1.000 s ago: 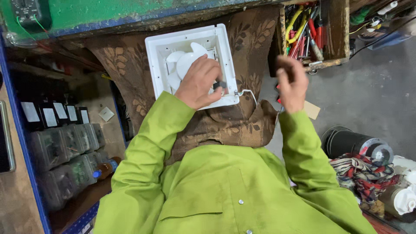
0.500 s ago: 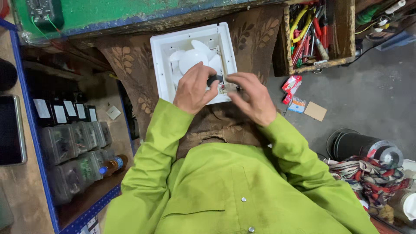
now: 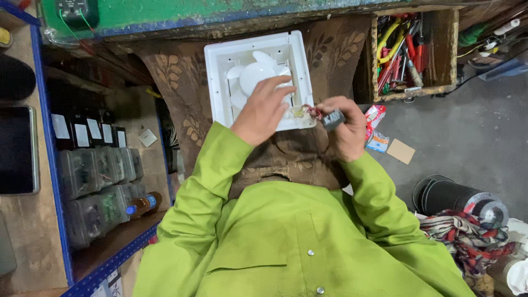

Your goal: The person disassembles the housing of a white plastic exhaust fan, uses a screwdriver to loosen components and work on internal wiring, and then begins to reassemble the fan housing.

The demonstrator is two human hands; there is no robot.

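White square exhaust fan (image 3: 217,82) sits face-up on brown cloth (image 3: 181,88), left hand (image 3: 261,110) pinching wiring at its lower edge, right hand (image 3: 344,129) gripping small black capacitor (image 3: 333,118); hookup looks unfinished.

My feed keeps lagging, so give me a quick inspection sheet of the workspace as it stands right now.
Surface: brown patterned cloth over the lap, with the white square fan lying on it.
Job's things: fan with white blades; a small dark part with red wires at the fan's lower right corner.
Clutter: wooden tool box full of pliers and screwdrivers; small packets and a card on the floor; tape rolls.
Hands: left hand rests on the fan, fingers over the blades; right hand holds the small dark part.
Cables: red wires at the part; tangled striped cord at lower right.
Surroundings: blue-edged shelf with plastic bins and a bottle; grey floor.
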